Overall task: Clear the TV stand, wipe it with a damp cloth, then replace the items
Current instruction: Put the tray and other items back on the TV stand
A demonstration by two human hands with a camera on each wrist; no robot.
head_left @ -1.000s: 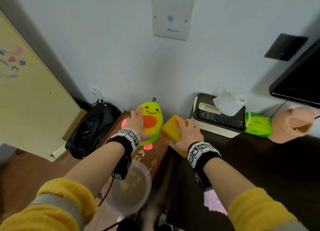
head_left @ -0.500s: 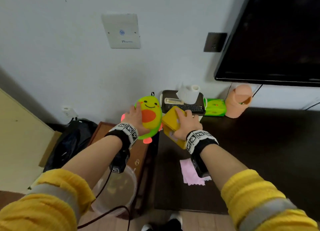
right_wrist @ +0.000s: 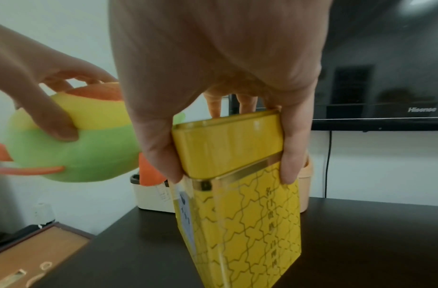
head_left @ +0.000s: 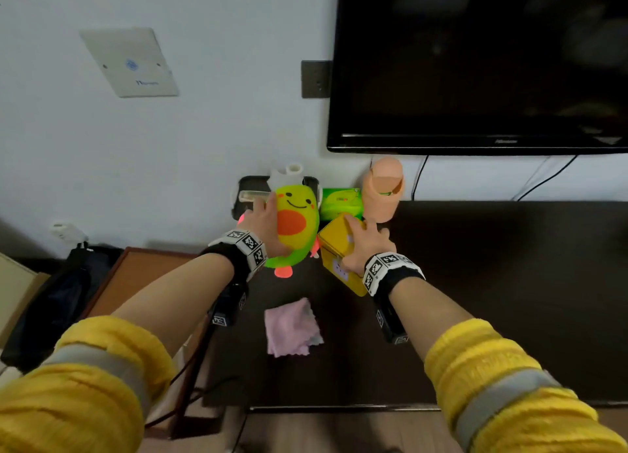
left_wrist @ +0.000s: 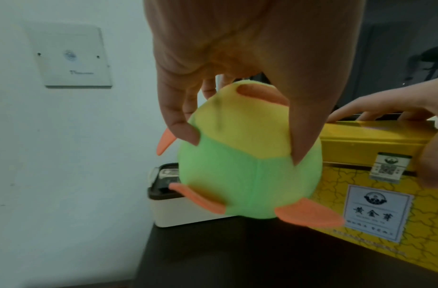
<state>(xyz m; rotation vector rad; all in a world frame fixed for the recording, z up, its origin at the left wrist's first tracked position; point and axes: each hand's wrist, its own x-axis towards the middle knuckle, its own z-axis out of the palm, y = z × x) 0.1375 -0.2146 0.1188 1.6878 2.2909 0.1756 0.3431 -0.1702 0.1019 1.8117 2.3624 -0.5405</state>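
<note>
A green and yellow plush toy (head_left: 299, 228) with an orange belly hangs just above the left end of the dark TV stand (head_left: 492, 299). My left hand (head_left: 263, 223) grips it from the top, thumb and fingers pressed into its sides (left_wrist: 247, 165). Beside it on the right, my right hand (head_left: 362, 240) grips the lid of a yellow tin (head_left: 336, 258), which is tilted (right_wrist: 237, 194). Whether the tin's base touches the stand I cannot tell. A pink cloth (head_left: 292, 326) lies crumpled on the stand in front of both.
Against the wall stand a cream organiser box (left_wrist: 178, 212) with a remote and tissue, a green pack (head_left: 339, 201) and a peach bin (head_left: 382, 189). A black TV (head_left: 475, 61) hangs above. A brown side table (head_left: 142, 269) and black bag (head_left: 64, 299) are left.
Both hands have carried the plush toy and the yellow tin rightward from above the brown side table to over the TV stand's left end. The view has swung right.
</note>
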